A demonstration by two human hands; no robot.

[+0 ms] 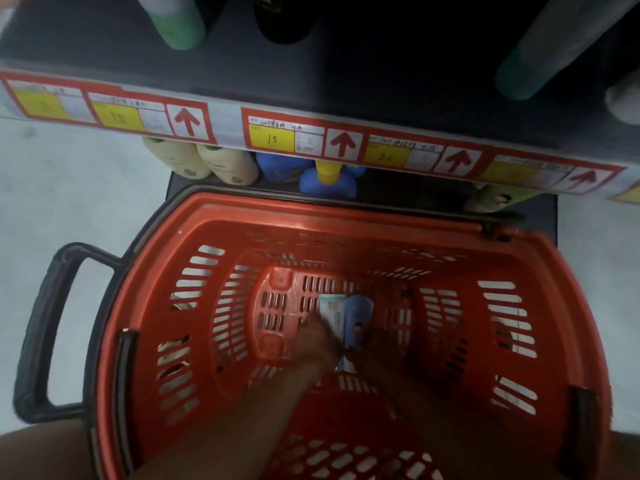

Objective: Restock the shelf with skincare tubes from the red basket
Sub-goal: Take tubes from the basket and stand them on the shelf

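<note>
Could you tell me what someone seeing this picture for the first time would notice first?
The big red basket fills the lower frame, with both hands reaching to its bottom: the left hand touches a white tube and the right hand is at a blue tube. Above runs the shelf edge, lined with yellow price tags and red arrows.

My red basket [346,237] has a slotted grid pattern and black handle [45,327]; inside, a white-teal tube [331,311] beside a blue tube [360,315]; shelf labels [273,138] yellow with red arrows.
</note>
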